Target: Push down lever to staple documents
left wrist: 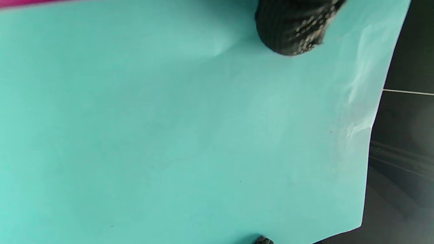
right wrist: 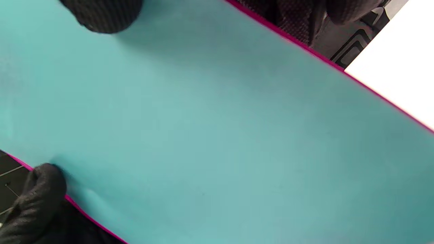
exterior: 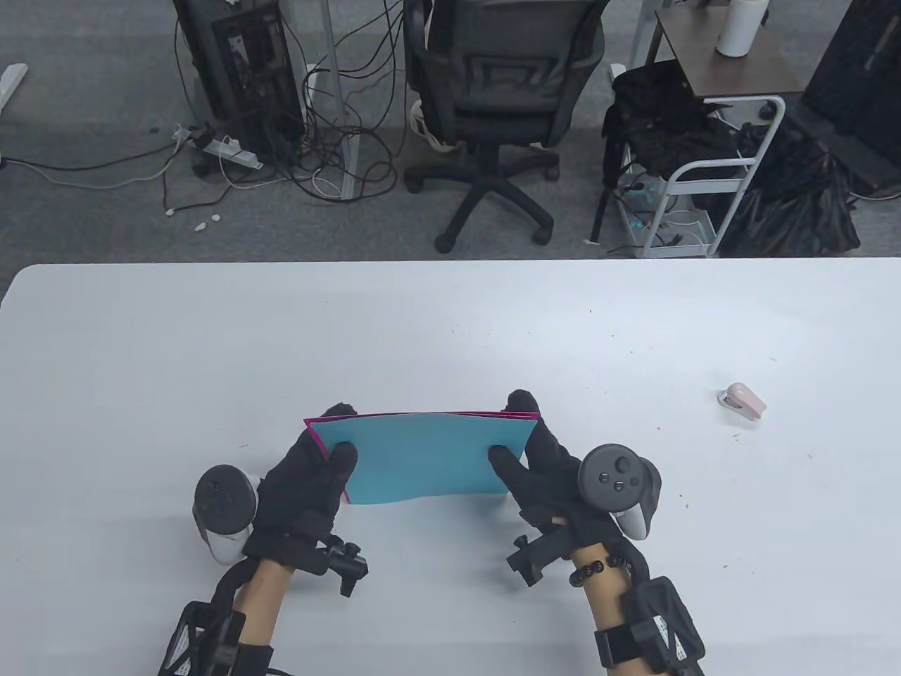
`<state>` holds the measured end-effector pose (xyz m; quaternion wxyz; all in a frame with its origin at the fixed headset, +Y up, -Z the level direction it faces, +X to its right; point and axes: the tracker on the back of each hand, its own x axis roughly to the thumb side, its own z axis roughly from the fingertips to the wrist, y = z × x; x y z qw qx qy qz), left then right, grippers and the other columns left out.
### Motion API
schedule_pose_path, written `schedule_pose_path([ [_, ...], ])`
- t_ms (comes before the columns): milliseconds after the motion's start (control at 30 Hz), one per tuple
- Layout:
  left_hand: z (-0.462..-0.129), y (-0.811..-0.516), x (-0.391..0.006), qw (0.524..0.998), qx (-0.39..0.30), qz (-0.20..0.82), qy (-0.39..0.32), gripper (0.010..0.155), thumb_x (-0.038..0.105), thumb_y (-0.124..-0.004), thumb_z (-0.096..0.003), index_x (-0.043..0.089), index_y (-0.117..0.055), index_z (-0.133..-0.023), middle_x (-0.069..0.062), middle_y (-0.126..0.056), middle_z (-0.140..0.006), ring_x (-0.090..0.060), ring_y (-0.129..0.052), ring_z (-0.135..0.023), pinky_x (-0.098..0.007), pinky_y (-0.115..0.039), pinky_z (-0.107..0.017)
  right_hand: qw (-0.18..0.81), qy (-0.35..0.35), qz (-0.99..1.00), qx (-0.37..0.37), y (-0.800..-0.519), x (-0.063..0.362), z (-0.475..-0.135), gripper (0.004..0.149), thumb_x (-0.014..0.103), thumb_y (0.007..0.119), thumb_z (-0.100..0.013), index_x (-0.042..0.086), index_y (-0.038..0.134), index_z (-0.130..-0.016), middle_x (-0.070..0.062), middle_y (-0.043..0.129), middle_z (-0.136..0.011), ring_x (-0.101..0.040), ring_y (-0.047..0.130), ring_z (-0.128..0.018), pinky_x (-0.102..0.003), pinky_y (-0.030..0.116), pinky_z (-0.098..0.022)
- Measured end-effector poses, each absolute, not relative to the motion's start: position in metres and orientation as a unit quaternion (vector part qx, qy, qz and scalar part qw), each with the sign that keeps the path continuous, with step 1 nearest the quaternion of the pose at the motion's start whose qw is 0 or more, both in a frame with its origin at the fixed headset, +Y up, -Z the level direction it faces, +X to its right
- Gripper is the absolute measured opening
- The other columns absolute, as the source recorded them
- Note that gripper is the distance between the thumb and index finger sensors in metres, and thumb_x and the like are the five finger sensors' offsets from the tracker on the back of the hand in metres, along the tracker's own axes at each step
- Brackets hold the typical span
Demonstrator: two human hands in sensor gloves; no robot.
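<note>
A stack of papers (exterior: 422, 456), a teal sheet on top and a magenta one showing at its edges, is held up above the white table (exterior: 450, 324). My left hand (exterior: 310, 479) grips its left edge, thumb on the teal face. My right hand (exterior: 542, 468) grips its right edge the same way. The teal sheet fills the left wrist view (left wrist: 190, 135) and the right wrist view (right wrist: 217, 128), with a magenta edge (right wrist: 373, 91) and gloved fingertips (left wrist: 291, 30) on it. A small pink stapler (exterior: 742, 402) lies on the table far to the right, apart from both hands.
Beyond the table's far edge stand an office chair (exterior: 493, 105), a computer tower with cables (exterior: 239, 70) and a white cart (exterior: 711, 176). Small specks dot the tabletop.
</note>
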<state>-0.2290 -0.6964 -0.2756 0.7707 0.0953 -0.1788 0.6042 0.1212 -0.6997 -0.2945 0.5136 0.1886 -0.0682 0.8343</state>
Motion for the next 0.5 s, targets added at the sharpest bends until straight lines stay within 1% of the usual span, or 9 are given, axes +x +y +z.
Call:
schedule_pose_path([
  [167, -0.277, -0.698, -0.227, 0.778, 0.075, 0.594, -0.189, 0.069, 0.046, -0.072, -0.056, 0.013, -0.05, -0.113, -0.015, -0.074, -0.109, -0.047, -0.079, -0.095, -0.078, -0.061, -0.066, 0.541, -0.075, 0.817, 0.184, -0.7, 0.122, -0.294, 0.077, 0.048, 0.067, -0.054, 0.004, 0.04, -0.111, -0.032, 0.062, -0.104, -0.059, 0.07, -0.092, -0.073, 0.06, -0.065],
  [267, -0.277, -0.698, -0.225, 0.777, 0.068, 0.595, -0.195, 0.069, 0.045, -0.072, -0.0563, 0.013, -0.05, -0.113, -0.016, -0.073, -0.11, -0.048, -0.077, -0.097, -0.078, -0.06, -0.067, 0.562, -0.091, 0.803, 0.178, -0.7, 0.12, -0.293, 0.072, 0.044, 0.07, -0.054, 0.004, 0.047, -0.109, -0.03, 0.067, -0.102, -0.056, 0.075, -0.09, -0.071, 0.064, -0.064],
  [433, -0.276, -0.699, -0.22, 0.766, 0.056, 0.61, -0.195, 0.06, 0.043, -0.071, -0.0569, 0.016, -0.059, -0.109, -0.015, -0.075, -0.108, -0.049, -0.076, -0.097, -0.078, -0.058, -0.068, 0.593, -0.103, 0.78, 0.171, -0.698, 0.112, -0.289, 0.064, 0.038, 0.072, -0.055, 0.004, 0.053, -0.106, -0.028, 0.071, -0.1, -0.054, 0.079, -0.088, -0.07, 0.067, -0.063],
  [500, -0.276, -0.698, -0.219, 0.758, 0.051, 0.619, -0.197, 0.052, 0.041, -0.07, -0.0577, 0.019, -0.066, -0.105, -0.014, -0.077, -0.107, -0.048, -0.077, -0.098, -0.076, -0.057, -0.069, 0.613, -0.107, 0.765, 0.168, -0.698, 0.11, -0.288, 0.061, 0.036, 0.072, -0.055, 0.005, 0.055, -0.105, -0.027, 0.073, -0.098, -0.054, 0.08, -0.087, -0.069, 0.067, -0.063],
])
